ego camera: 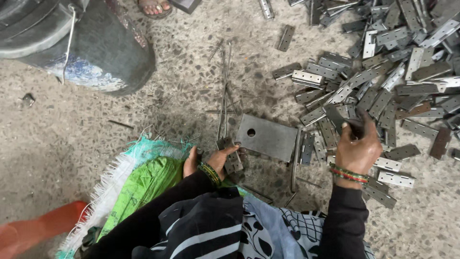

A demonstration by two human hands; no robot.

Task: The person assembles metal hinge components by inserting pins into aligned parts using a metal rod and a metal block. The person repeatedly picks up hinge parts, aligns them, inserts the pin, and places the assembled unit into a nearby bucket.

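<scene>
- The right hand (357, 148) is closed around a dark hinge leaf (353, 128), lifted just above the hinge pile (383, 72).
- The left hand (211, 160) pinches thin wire pins (225, 96) beside a grey steel plate (267, 137).
- Judgement: aligning the knuckles squarely over the plate should let the pin slide in straight.
</scene>
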